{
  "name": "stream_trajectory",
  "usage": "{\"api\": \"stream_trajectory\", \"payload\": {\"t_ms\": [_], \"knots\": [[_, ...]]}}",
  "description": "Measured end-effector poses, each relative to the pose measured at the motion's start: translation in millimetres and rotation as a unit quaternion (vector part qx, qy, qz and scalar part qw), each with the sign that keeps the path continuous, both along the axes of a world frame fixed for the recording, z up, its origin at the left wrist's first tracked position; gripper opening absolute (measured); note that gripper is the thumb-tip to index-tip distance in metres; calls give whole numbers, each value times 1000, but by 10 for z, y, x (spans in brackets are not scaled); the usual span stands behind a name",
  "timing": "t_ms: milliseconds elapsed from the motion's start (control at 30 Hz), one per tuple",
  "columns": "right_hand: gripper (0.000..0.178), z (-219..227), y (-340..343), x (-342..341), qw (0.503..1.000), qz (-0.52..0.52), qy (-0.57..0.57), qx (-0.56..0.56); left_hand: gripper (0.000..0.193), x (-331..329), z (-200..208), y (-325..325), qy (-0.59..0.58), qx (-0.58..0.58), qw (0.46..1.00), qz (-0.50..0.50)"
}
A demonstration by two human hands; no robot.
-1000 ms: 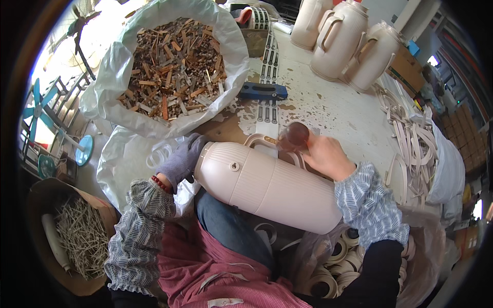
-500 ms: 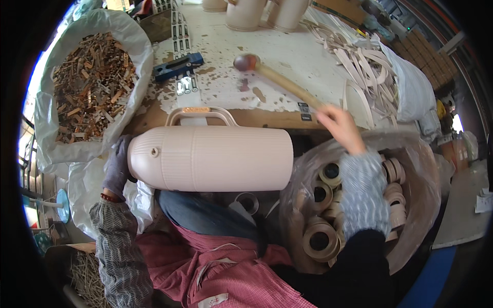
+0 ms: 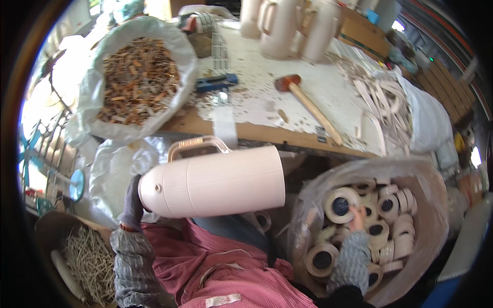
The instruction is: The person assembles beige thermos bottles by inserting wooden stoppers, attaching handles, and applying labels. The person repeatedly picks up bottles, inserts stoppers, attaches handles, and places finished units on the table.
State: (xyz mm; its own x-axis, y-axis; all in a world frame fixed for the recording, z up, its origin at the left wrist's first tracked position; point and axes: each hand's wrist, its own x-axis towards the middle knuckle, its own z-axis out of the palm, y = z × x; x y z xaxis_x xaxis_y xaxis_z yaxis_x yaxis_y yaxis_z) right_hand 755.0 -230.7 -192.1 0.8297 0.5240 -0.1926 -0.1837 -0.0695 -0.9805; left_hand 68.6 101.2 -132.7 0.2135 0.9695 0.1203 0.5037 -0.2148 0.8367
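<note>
A pale pink thermos jug body (image 3: 226, 182) lies on its side over my lap, its handle (image 3: 199, 145) facing the table. My left hand (image 3: 134, 203), in a grey glove, is closed around the jug's narrow left end. Down in a clear plastic bag (image 3: 303, 205) on the right, my bare right hand (image 3: 357, 219) has its fingers at the edge of a cream plastic ring (image 3: 333, 197) with a dark centre. Several similar rings lie around it. A mallet (image 3: 313, 108) with a reddish-brown head and wooden handle rests on the white worktable (image 3: 257, 95).
A white sack (image 3: 184, 56) of small brown and metallic pieces stands at left. Several jug bodies (image 3: 277, 31) stand at the back. Pale curved strips (image 3: 382, 105) spill from a bag at right. A blue tool (image 3: 216, 82) lies on the table; a box of thin sticks (image 3: 90, 262) sits lower left.
My right hand has let go of the mallet, now lying on the table, and has dropped into the bag of rings. The left hand still holds the jug, now tilted slightly.
</note>
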Motion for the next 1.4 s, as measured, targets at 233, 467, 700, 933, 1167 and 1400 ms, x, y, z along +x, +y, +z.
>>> {"api": "stream_trajectory", "payload": {"t_ms": [233,467,700,933,1167,1400], "knots": [[69,1782,1601,-1737,905,334,-140,223,22,-498,53,-1224,-106,22,986,125],[49,1876,2606,-3712,746,366,-445,334,15,-818,-103,-2039,-346,-47,872,343],[45,2307,2430,-3979,632,441,-459,442,48,-907,150,-2322,26,-6,971,238],[51,2173,2202,-3812,643,401,-492,428,39,-468,921,-1831,141,38,989,-5],[38,1848,2288,-3864,754,430,-299,397,32,-159,2265,-1888,252,192,935,-162],[36,784,2758,-4074,694,687,173,-126,26,-13,3239,-2139,274,313,902,-114]]}}
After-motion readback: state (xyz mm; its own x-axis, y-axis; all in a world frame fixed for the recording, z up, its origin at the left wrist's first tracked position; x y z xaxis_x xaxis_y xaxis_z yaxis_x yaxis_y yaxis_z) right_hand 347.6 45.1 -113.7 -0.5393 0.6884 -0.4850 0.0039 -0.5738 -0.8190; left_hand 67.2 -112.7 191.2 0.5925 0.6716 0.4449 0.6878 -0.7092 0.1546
